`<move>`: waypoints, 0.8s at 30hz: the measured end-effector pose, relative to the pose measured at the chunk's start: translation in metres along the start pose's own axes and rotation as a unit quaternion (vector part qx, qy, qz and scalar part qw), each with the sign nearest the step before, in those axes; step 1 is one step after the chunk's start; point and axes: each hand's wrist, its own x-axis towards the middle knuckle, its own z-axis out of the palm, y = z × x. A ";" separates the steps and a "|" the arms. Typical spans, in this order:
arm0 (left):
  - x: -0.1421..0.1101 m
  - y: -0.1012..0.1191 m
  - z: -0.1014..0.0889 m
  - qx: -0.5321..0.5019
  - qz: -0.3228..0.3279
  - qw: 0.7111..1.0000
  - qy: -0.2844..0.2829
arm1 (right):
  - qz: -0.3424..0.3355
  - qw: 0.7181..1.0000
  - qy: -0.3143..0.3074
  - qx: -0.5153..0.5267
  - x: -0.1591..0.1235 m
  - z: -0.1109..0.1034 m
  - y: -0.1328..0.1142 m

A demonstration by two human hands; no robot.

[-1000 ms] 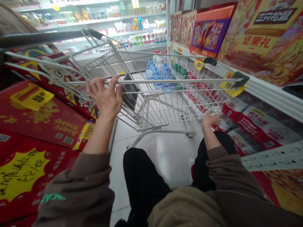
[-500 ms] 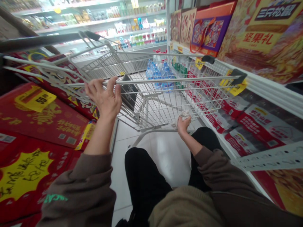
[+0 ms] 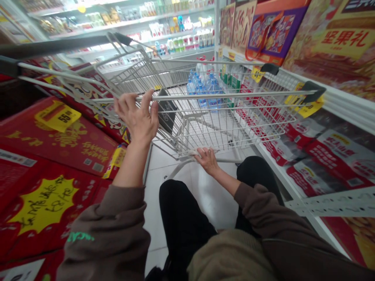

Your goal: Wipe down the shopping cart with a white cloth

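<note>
A wire shopping cart point(image 3: 234, 130) stands crosswise in front of me, its dark handle point(image 3: 64, 48) at the upper left. My left hand point(image 3: 139, 117) is closed over the cart's top side rail, near a dark panel point(image 3: 166, 111) on the basket. Low on the cart, my right hand point(image 3: 207, 160) grips a pale, crumpled cloth point(image 3: 191, 152) and presses it on the bottom frame bar. Most of the cloth is hidden under the fingers.
Red gift boxes point(image 3: 73, 144) with yellow price tags are stacked close on my left. To the right, a shelf holds red-wrapped bottle packs point(image 3: 336, 156) and large boxes point(image 3: 342, 50). Large water bottles point(image 3: 205, 89) stand beyond the cart, before a lit refrigerated shelf point(image 3: 131, 23).
My right hand has moved left along the cart's lower frame with the cloth. The left hand keeps its hold on the top rail. The whole view has shifted slightly.
</note>
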 end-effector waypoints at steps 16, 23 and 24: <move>0.000 0.010 0.003 -0.062 -0.032 0.997 0.014 | 0.155 0.980 0.065 -0.104 -0.010 -0.017 0.026; -0.003 0.011 0.003 -0.036 -0.017 0.999 0.024 | -0.091 0.994 -0.031 -0.048 -0.010 0.011 -0.034; -0.004 0.011 0.003 -0.031 -0.015 0.999 0.024 | -0.111 0.992 -0.034 -0.046 -0.004 0.015 -0.044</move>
